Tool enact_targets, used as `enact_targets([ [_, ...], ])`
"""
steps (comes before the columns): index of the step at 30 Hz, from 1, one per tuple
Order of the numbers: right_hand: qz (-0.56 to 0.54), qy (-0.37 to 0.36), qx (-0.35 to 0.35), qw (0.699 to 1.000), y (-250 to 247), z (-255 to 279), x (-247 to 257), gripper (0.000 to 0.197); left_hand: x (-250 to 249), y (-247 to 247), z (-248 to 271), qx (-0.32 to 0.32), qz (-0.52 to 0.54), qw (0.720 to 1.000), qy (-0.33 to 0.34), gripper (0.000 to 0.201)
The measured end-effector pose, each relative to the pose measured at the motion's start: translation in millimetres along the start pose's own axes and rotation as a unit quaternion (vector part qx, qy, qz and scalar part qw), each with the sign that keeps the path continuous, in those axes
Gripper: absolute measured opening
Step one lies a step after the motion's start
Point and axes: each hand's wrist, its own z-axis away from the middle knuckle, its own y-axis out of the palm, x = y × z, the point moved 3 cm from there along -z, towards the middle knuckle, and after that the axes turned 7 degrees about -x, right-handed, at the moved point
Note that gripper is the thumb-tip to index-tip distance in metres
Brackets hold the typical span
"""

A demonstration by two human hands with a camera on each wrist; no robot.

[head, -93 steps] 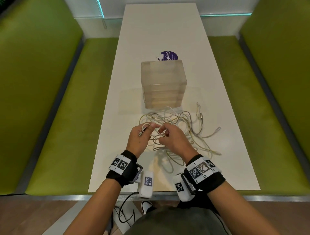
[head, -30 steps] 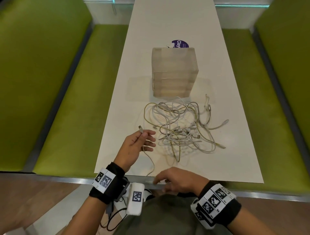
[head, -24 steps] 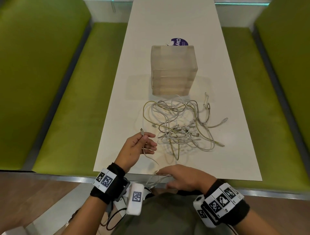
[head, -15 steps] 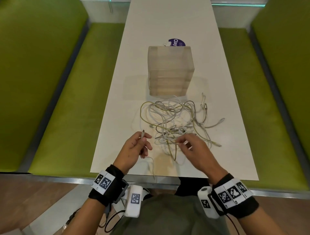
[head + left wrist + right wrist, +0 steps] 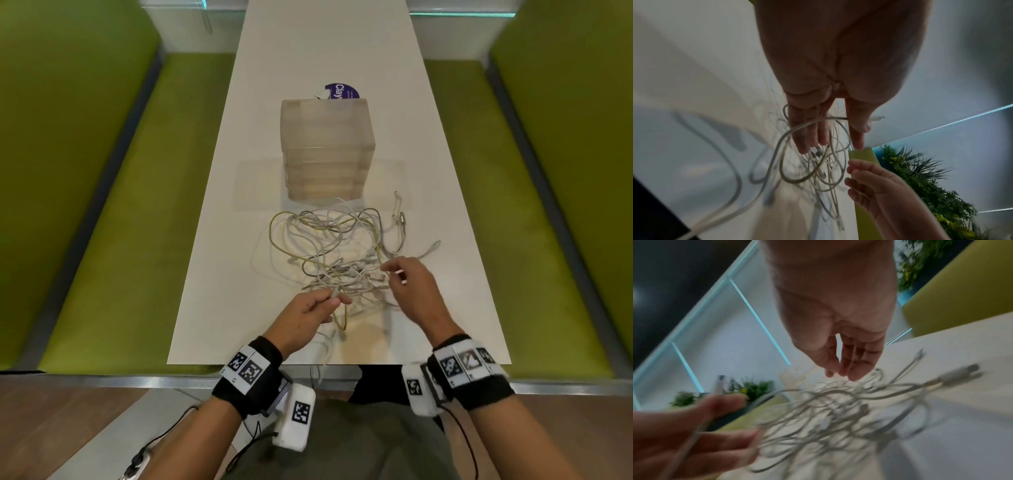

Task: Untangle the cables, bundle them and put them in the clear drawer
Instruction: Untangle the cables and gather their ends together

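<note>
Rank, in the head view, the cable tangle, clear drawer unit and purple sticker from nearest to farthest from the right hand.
From the right hand:
1. Cable tangle: right at the fingertips, to its left on the table.
2. Clear drawer unit: beyond the tangle, mid-table.
3. Purple sticker: behind the drawer unit, partly hidden by it.

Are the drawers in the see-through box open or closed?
Closed. In the head view the clear drawer box has flush fronts; none sticks out.
</note>
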Motion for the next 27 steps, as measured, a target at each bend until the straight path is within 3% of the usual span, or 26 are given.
enact_targets([
  [2, 0.072, 0.029, -0.007, 0.997, -3.3, -24.0, -25.0, 0.02, -2.0, 6.3, -2.7, 0.0, 0.0, 1.0, -0.013, 0.021],
  [5, 0.093, 0.075, -0.03, 0.992, -7.2, -50.8, -42.9, 0.019, -6.0, 11.3, -5.2, -0.002, 0.01, 1.0, -0.022, 0.021],
  [8, 0.103, 0.128, -0.021, 0.986, -6.8, -67.9, -44.3, 0.032, -9.8, 8.5, -6.0, -0.008, 0.005, 1.0, -0.017, 0.022],
  [12, 0.094, 0.167, -0.017, 0.981, -2.7, -81.8, -44.3, 0.017, -14.1, -2.5, -5.3, -0.032, 0.008, 0.999, -0.005, 0.024],
  [15, 0.03, 0.174, -0.047, 0.983, -6.0, -82.8, -36.7, 0.016, -18.0, -13.5, -4.1, -0.072, 0.038, 0.997, 0.007, 0.025],
  [18, -0.116, 0.148, -0.034, 0.982, -12.8, -71.4, -17.7, 0.013, -24.6, -20.8, -5.5, -0.106, 0.055, 0.992, 0.037, 0.025],
  [22, -0.261, 0.091, 0.078, 0.958, -14.3, -44.1, 13.6, 0.027, -33.6, -20.3, -10.4, -0.116, 0.088, 0.988, 0.053, 0.024],
  [24, -0.268, 0.055, 0.095, 0.957, -13.4, -32.4, 24.7, 0.034, -35.6, -16.3, -13.3, -0.113, 0.101, 0.987, 0.051, 0.024],
  [27, -0.189, -0.015, 0.07, 0.979, -10.6, -23.3, 33.7, 0.025, -35.5, -10.0, -16.4, -0.111, 0.108, 0.987, 0.04, 0.024],
])
